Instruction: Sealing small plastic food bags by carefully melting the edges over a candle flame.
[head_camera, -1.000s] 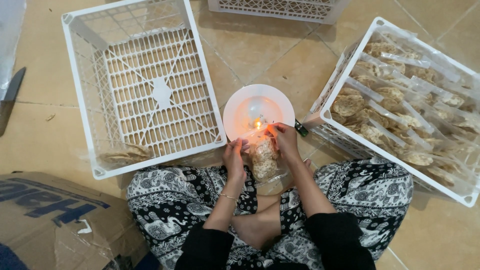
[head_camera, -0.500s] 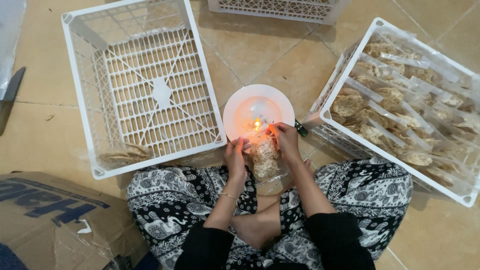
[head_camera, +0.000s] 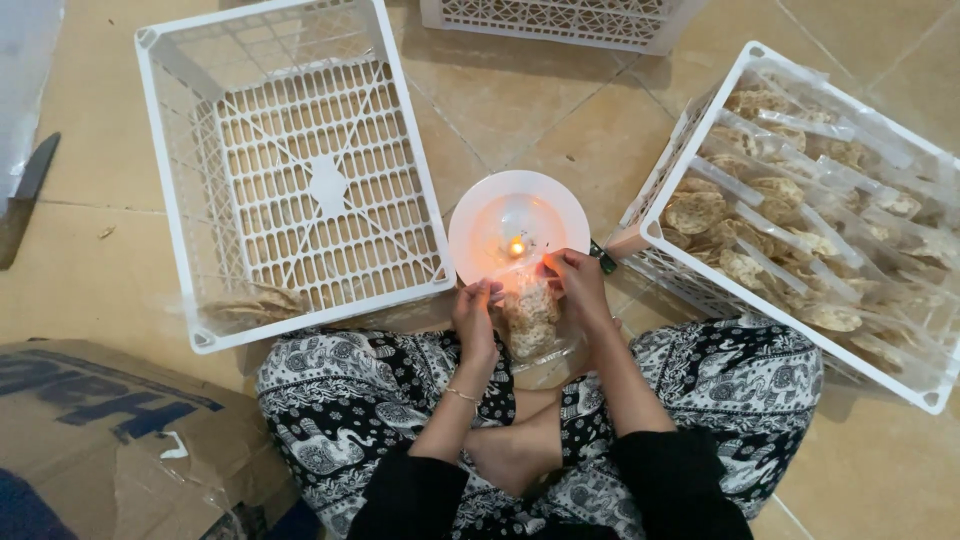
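Barely any shift is noted against half a second ago: the clear plastic bag of pale round crackers (head_camera: 528, 315) is still pinched at its mouth by the left hand (head_camera: 474, 312) and right hand (head_camera: 577, 284), fingers clamped on it, held to the small candle flame (head_camera: 517, 246) on the round white plate (head_camera: 470, 230).

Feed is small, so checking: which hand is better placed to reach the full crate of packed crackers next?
Probably the right hand. It sits closest to the full crate at the person's right, while the left hand lies toward the nearly empty crate. Both currently pinch the cracker bag near the candle flame.
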